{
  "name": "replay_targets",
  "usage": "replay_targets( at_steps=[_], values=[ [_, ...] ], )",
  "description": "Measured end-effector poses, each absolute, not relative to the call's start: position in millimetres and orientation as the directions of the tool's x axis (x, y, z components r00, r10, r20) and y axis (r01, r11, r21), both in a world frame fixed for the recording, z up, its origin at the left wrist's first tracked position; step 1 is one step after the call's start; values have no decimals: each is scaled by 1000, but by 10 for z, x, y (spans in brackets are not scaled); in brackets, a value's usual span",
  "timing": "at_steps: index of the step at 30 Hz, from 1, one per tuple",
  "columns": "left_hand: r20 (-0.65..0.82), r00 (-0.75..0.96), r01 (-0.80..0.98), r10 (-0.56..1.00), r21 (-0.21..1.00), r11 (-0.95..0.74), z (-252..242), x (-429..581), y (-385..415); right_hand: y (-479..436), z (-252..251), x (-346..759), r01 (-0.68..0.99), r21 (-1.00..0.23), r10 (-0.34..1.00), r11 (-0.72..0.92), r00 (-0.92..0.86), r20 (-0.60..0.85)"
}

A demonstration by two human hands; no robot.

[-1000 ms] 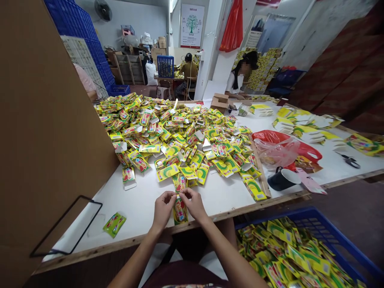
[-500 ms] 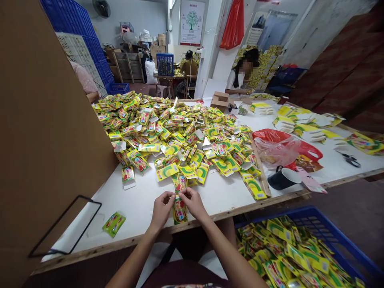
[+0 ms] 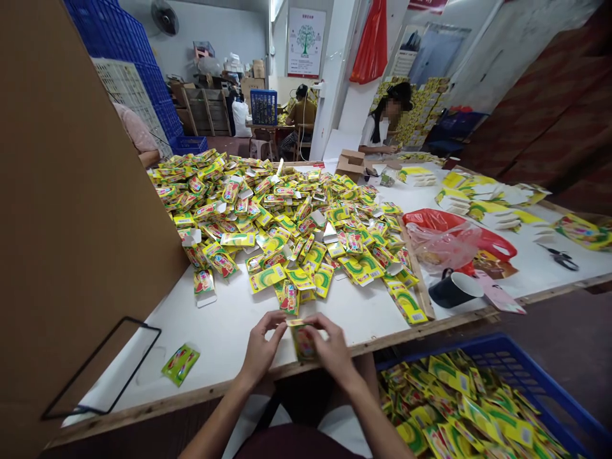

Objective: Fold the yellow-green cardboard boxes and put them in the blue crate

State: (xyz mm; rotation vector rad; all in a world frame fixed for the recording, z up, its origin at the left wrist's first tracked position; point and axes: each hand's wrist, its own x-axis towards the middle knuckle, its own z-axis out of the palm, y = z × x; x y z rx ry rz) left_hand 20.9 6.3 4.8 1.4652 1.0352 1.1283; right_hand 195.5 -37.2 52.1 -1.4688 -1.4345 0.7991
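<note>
A small yellow, red and green carton (image 3: 303,342) stands upright at the table's front edge, slightly blurred. My right hand (image 3: 331,344) grips it from the right, thumb across its printed face. At its top left corner, the thumb and fingertips of my left hand (image 3: 264,343) close on the top edge. Just behind my hands lies another carton (image 3: 289,297) with the same print, at the front of a big heap of cartons (image 3: 268,223). Some of the heaped cartons have white flaps standing open.
A blue basket (image 3: 530,376) full of flat yellow packets stands low on the right. A dark mug (image 3: 454,289), red plastic bag (image 3: 492,239) and scissors (image 3: 561,257) lie right. On the left are a green packet (image 3: 180,364) and large cardboard sheet (image 3: 86,223). Co-workers sit beyond.
The carton between my hands has shifted right and been lifted more upright. My right hand has moved right with it, its thumb now over the front. My hands have come slightly nearer to me.
</note>
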Motion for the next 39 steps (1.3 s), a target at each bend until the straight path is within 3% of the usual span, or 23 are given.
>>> replay_targets(
  at_steps=[2, 4, 7, 10, 15, 19, 22, 26, 28, 31, 39],
  values=[
    [164, 146, 183, 976, 965, -189, 15, 227, 187, -615, 773, 2397, 598, -802, 974, -3, 185, 134],
    [161, 98, 312, 982, 932, -184, -61, 280, 330, -879, 967, 2906, 774, -612, 968, -161, 245, 56],
    [118, 94, 377, 989, 915, -145, -171, 407, 499, -1173, 1065, 3381, 831, -457, 926, -318, 375, 37],
    [110, 87, 336, 990, 932, -134, -154, 458, 548, -1209, 977, 3235, 781, -566, 938, -264, 345, 38],
    [237, 34, 238, 971, 942, -239, 209, 200, 400, -833, 799, 2335, 715, -697, 979, 64, 91, 184],
    [283, 293, 211, 913, 913, -350, 464, 81, 161, -503, 646, 1851, 657, -706, 949, 266, -48, 313],
    [313, 404, 201, 860, 887, -417, 403, 117, -25, -393, 450, 1705, 602, -747, 955, 284, -111, 274],
    [375, 214, 146, 902, 901, -409, 81, 154, -228, -474, 220, 1700, 539, -804, 958, 250, -18, 286],
    [343, 223, 101, 913, 923, -371, -82, 153, -306, -558, 151, 1721, 516, -815, 949, 264, 14, 316],
    [304, 283, 170, 910, 917, -360, -260, 146, -380, -665, 78, 1737, 489, -822, 937, 292, 26, 348],
    [382, 220, 234, 898, 873, -428, -394, 178, -338, -756, -30, 1821, 490, -806, 905, 332, 74, 418]
  ],
)
